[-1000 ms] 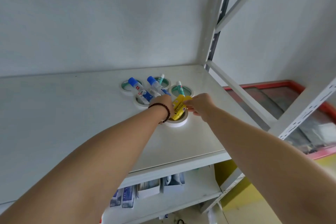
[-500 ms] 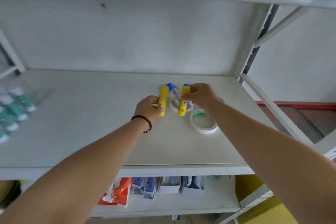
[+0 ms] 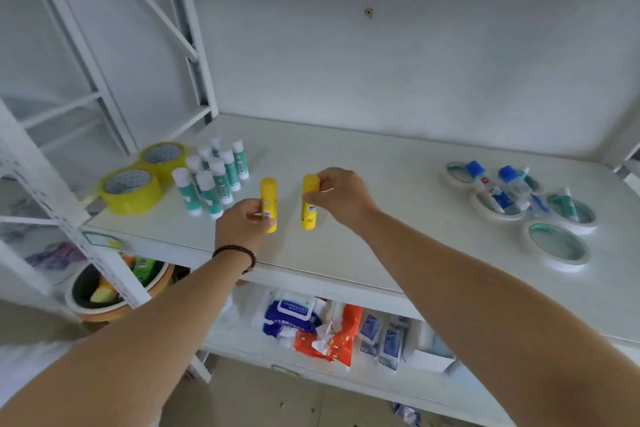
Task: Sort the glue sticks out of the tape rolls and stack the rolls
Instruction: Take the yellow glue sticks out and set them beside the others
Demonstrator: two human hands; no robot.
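Note:
My left hand (image 3: pixel 242 220) grips one yellow glue stick (image 3: pixel 268 194) upright, and my right hand (image 3: pixel 341 196) grips a second yellow glue stick (image 3: pixel 309 208) upright beside it, both low over the white shelf (image 3: pixel 381 225). Left of them stand several teal-and-white glue sticks (image 3: pixel 211 180) in a cluster. At the far right lie several white tape rolls (image 3: pixel 557 246); the nearest one is empty, the others hold blue-capped glue sticks (image 3: pixel 485 184) and a teal glue stick (image 3: pixel 568 203).
Two wide yellow tape rolls (image 3: pixel 131 189) sit at the shelf's left end by the rack post (image 3: pixel 69 218). A lower shelf holds wipes packets (image 3: pixel 294 315) and small boxes. A bowl (image 3: pixel 114 291) of items stands below left.
Both hands lifted the two yellow glue sticks out of a tape roll and carried them left along the shelf, towards the standing teal glue sticks. The view has swung left.

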